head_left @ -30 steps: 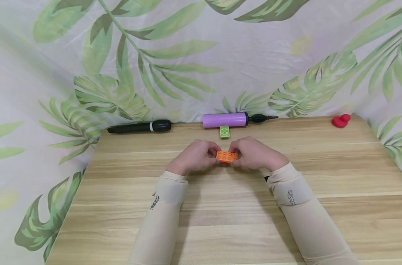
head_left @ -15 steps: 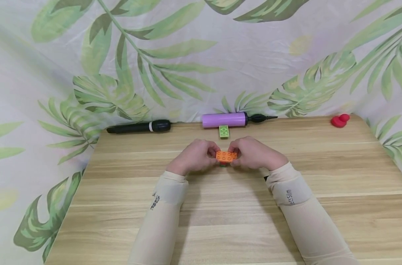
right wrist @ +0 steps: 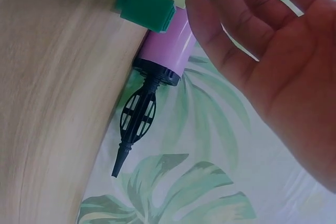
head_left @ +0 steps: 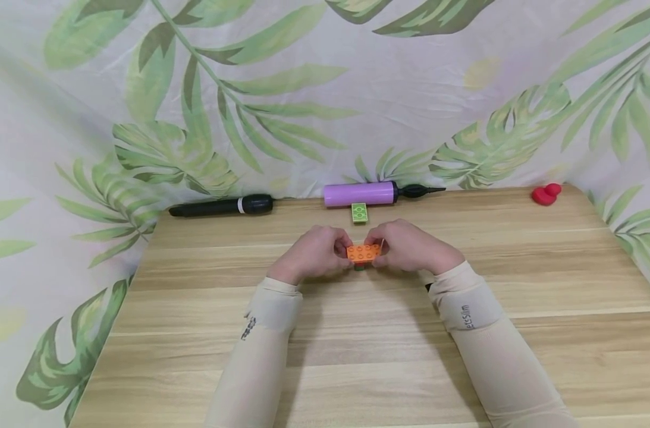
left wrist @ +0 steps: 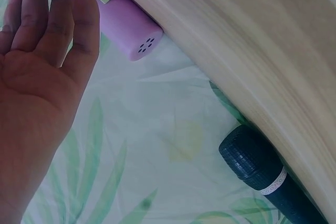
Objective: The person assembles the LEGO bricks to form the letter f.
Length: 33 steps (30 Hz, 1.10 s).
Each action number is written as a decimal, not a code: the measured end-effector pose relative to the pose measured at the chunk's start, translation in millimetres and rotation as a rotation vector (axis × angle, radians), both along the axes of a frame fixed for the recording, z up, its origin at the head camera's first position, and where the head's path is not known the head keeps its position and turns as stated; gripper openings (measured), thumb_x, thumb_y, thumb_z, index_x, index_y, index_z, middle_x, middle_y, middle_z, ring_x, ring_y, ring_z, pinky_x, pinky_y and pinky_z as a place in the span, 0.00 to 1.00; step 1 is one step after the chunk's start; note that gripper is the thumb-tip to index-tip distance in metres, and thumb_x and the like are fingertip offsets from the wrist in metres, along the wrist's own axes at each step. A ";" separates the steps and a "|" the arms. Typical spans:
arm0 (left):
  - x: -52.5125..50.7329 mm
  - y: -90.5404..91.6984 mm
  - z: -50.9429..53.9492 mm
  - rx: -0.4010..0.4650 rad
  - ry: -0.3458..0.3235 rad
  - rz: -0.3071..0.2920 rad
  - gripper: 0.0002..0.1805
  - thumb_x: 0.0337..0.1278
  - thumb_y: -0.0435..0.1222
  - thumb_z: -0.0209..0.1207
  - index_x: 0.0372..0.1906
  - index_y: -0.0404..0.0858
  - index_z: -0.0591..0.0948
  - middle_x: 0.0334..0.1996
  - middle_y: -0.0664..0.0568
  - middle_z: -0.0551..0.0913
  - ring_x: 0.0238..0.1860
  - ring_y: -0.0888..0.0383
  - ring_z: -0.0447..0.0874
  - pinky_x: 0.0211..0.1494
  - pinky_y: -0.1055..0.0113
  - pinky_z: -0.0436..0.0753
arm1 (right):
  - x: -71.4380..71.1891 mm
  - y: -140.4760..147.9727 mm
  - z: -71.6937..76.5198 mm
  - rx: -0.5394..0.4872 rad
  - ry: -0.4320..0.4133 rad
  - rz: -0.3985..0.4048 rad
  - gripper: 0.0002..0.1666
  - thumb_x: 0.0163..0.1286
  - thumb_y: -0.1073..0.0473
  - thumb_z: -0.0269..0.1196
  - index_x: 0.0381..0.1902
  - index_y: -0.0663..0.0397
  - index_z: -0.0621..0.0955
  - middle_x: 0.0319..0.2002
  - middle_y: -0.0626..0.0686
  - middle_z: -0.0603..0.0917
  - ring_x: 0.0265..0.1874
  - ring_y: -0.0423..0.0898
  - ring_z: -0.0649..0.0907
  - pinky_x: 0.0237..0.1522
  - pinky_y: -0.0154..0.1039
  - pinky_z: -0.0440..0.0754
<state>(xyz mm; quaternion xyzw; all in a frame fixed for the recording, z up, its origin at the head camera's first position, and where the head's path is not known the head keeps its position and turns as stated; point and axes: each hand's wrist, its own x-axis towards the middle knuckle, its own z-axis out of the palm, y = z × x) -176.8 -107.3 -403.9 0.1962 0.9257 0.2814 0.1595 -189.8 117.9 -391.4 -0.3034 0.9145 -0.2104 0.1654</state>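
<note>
Tabletop point(head_left: 330, 368), wood-grained. Purple pump point(head_left: 358, 194) along far edge. Left hand point(head_left: 315, 252) and right hand point(head_left: 410, 246) pinching orange brick point(head_left: 363, 254) by opposite ends, over tabletop. Light-green brick point(head_left: 359, 213) beside pump. Green brick point(right wrist: 147, 9) (mostly hidden from above) under orange one.

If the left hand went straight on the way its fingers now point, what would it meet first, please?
The left hand would first push against the orange brick at its fingertips; beyond that, probably the right hand at the brick's other end, though depth is unclear.
</note>
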 end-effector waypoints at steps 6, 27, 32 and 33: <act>0.1 0.3 0.8 -0.009 0.003 -0.007 0.13 0.58 0.39 0.75 0.45 0.42 0.87 0.36 0.56 0.89 0.37 0.59 0.84 0.50 0.60 0.84 | -3.4 9.3 2.6 -0.025 -0.029 0.012 0.24 0.65 0.59 0.75 0.59 0.54 0.85 0.49 0.52 0.89 0.46 0.47 0.87 0.55 0.50 0.84; 0.1 0.9 0.0 -0.029 -0.019 0.007 0.14 0.61 0.39 0.74 0.49 0.41 0.86 0.37 0.56 0.88 0.37 0.59 0.84 0.48 0.62 0.83 | -17.3 30.0 -10.2 0.177 0.057 -0.096 0.30 0.65 0.68 0.68 0.66 0.54 0.82 0.54 0.61 0.86 0.47 0.54 0.82 0.59 0.57 0.81; 0.1 1.7 -0.2 -0.034 -0.016 0.005 0.14 0.61 0.39 0.74 0.49 0.41 0.85 0.37 0.56 0.88 0.37 0.59 0.83 0.48 0.62 0.83 | -16.2 29.8 -9.8 0.114 0.087 -0.145 0.24 0.67 0.65 0.68 0.62 0.57 0.83 0.51 0.59 0.87 0.45 0.53 0.82 0.56 0.55 0.81; -0.1 1.9 -0.3 -0.036 -0.014 0.004 0.14 0.61 0.39 0.74 0.49 0.41 0.85 0.37 0.56 0.88 0.37 0.59 0.83 0.48 0.62 0.83 | -16.3 30.4 -8.8 0.079 0.093 -0.154 0.23 0.67 0.64 0.68 0.60 0.58 0.84 0.49 0.58 0.87 0.43 0.53 0.83 0.54 0.54 0.82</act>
